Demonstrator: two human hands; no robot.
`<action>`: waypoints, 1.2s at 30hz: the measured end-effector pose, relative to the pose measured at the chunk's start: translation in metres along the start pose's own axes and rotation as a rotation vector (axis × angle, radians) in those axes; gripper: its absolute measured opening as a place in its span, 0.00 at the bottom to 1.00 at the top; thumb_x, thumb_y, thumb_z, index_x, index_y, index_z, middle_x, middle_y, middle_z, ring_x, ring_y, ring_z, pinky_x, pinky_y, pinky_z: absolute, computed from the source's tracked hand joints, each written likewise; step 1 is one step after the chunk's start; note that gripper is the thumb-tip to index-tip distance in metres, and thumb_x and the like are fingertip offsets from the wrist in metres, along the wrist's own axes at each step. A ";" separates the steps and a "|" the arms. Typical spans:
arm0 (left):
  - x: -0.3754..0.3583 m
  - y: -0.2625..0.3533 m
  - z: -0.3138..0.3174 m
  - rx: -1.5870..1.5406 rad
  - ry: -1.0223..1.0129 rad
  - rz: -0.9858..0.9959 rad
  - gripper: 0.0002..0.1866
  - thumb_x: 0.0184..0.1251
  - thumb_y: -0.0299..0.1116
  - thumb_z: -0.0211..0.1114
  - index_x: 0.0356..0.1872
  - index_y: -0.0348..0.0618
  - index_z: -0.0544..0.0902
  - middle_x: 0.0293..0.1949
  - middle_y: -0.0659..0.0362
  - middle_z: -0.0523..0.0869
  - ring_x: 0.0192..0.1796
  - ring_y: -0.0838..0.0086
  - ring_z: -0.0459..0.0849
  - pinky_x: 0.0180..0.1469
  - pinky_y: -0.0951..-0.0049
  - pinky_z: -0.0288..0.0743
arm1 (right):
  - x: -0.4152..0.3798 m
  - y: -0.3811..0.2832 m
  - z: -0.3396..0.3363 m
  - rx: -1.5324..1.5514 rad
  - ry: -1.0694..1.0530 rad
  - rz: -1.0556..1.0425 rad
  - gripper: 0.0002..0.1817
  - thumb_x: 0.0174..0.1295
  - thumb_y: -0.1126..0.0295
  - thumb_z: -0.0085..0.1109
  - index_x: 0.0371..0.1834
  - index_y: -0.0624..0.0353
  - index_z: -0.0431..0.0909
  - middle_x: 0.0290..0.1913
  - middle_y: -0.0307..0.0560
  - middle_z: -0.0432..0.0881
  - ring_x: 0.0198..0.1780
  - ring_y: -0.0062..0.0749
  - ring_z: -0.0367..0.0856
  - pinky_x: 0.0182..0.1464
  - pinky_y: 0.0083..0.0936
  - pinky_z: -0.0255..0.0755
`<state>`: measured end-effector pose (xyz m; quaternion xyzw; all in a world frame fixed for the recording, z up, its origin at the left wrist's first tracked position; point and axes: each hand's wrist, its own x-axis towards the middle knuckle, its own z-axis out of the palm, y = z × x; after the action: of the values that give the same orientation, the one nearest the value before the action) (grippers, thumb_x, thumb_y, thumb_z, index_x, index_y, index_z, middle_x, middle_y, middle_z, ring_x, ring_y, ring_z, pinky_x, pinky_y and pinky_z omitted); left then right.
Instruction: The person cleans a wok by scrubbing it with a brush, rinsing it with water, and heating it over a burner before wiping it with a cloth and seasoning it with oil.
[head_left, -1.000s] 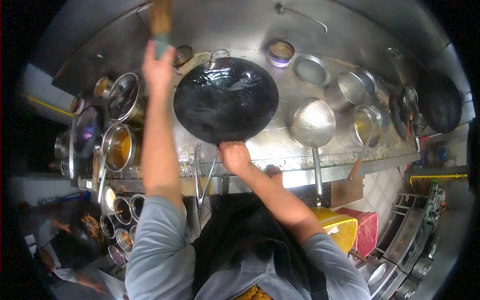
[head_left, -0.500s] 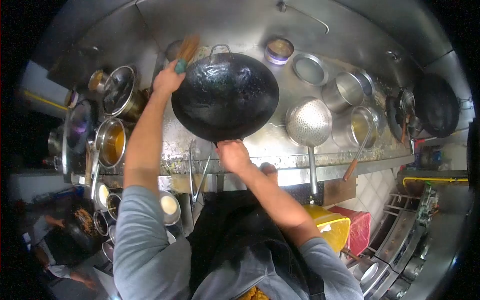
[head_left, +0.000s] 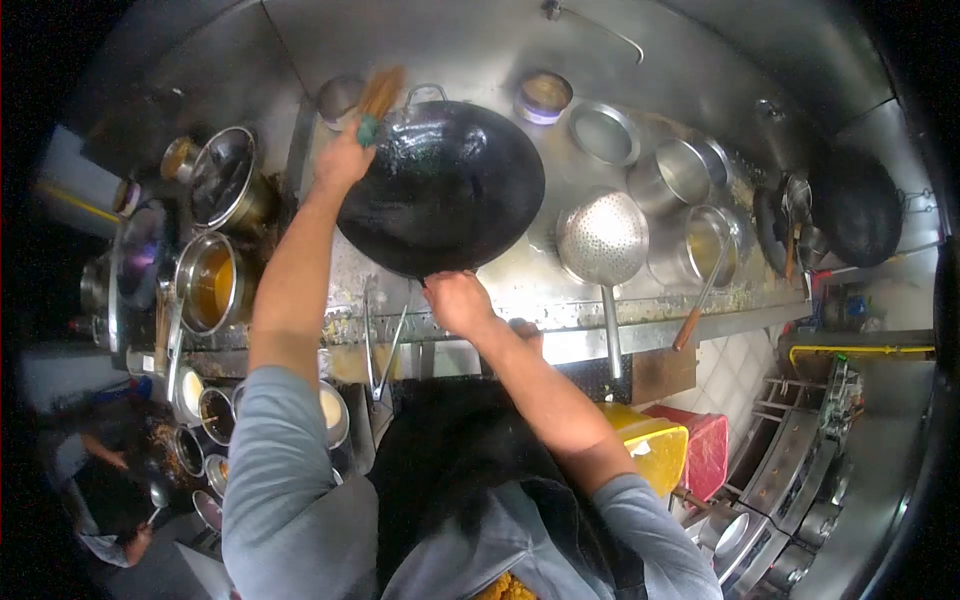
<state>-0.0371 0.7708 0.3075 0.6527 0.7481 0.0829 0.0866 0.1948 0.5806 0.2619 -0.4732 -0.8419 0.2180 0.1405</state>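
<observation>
A large black wok (head_left: 440, 190) sits on the metal counter in front of me, its loop handle at the far rim. My right hand (head_left: 458, 300) is closed around the wok's near handle, most of which the fingers hide. In my left hand (head_left: 345, 160), at the wok's upper left rim, is a bamboo wok brush (head_left: 382, 95) with a green binding. The bristles point up and away and look slightly blurred. Below the wok, metal tongs (head_left: 380, 345) hang over the counter's front edge.
Right of the wok lie a perforated strainer (head_left: 603, 240), steel pots (head_left: 670, 175) and a ladle (head_left: 705, 295). A pot of yellow-brown liquid (head_left: 212, 285) stands left. Yellow (head_left: 650, 450) and red bins (head_left: 690, 455) are below. Another person (head_left: 105, 490) works at lower left.
The view has shifted slightly, so the counter items sit a little further left. Both hands keep their holds on the brush and the wok handle. A ladle now shows by the other person's hand.
</observation>
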 end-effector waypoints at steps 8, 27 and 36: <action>-0.081 0.075 0.088 -0.430 -0.411 0.190 0.37 0.53 0.42 0.71 0.67 0.53 0.68 0.54 0.43 0.83 0.57 0.50 0.83 0.60 0.55 0.75 | 0.000 0.006 0.001 -0.004 0.028 -0.019 0.09 0.62 0.66 0.56 0.33 0.59 0.81 0.37 0.53 0.85 0.44 0.47 0.85 0.51 0.43 0.74; -0.289 -0.098 0.096 -0.727 0.294 -0.390 0.39 0.64 0.41 0.68 0.75 0.49 0.62 0.49 0.45 0.86 0.47 0.59 0.86 0.50 0.63 0.77 | -0.242 0.083 -0.052 0.191 0.616 0.691 0.11 0.63 0.76 0.59 0.48 0.66 0.83 0.45 0.56 0.86 0.49 0.39 0.86 0.56 0.34 0.76; -0.336 -0.118 0.153 -0.170 -0.342 -0.499 0.45 0.62 0.50 0.64 0.78 0.55 0.53 0.52 0.34 0.78 0.52 0.41 0.82 0.56 0.49 0.75 | -0.298 0.298 -0.149 0.425 1.321 0.997 0.17 0.67 0.60 0.62 0.45 0.65 0.76 0.35 0.45 0.80 0.36 0.29 0.79 0.39 0.26 0.75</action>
<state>-0.0695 0.4236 0.1378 0.4439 0.8502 0.0102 0.2830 0.6328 0.4962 0.2325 -0.7819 -0.2220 0.0872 0.5760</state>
